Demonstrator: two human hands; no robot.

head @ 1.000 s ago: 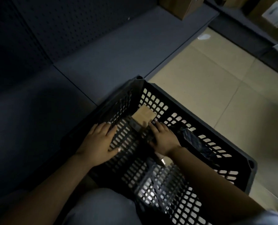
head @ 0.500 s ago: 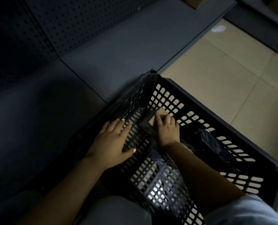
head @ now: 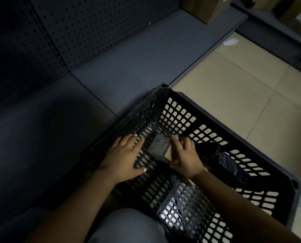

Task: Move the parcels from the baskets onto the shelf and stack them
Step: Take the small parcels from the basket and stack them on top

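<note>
The left hand [head: 124, 156] lies flat, fingers straight, on the black perforated plastic basket's [head: 216, 118] left wall. Just to its right, near the far corner, the small brown cardboard parcel [head: 161, 148] stands tilted, clamped by the right hand [head: 185, 157].

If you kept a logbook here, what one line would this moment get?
step: lifting parcel | right hand: grips small box | left hand: flat on basket wall | shelf: bare nearby
</note>
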